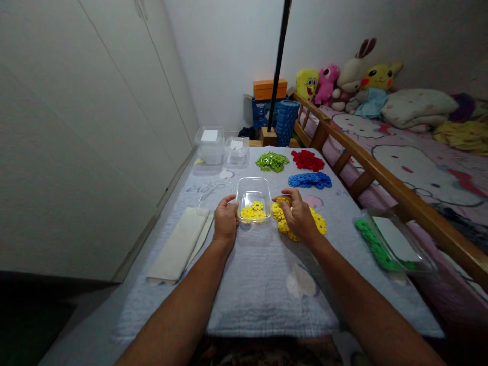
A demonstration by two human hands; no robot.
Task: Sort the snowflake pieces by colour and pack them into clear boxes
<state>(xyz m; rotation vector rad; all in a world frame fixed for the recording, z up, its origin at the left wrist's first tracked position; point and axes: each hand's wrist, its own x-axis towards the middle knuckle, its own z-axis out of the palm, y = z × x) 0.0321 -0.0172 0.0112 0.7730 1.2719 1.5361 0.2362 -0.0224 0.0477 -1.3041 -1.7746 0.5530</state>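
A clear plastic box (254,186) sits in the middle of a cloth-covered table (263,284), with several yellow flower-shaped pieces (253,211) inside. My left hand (225,221) grips the box's left edge, fingers curled. To the box's right lies a pile of yellow pieces (319,222). My right hand (298,216) rests on that pile, its fingertips pinched on one yellow piece near the box.
Green (272,161), red (308,160) and blue (310,180) piles lie further back. Two clear boxes (223,147) stand at the far left. A clear box of green pieces (385,244) sits at the right. Folded paper (179,246) lies left. A wooden bed rail (381,175) runs alongside.
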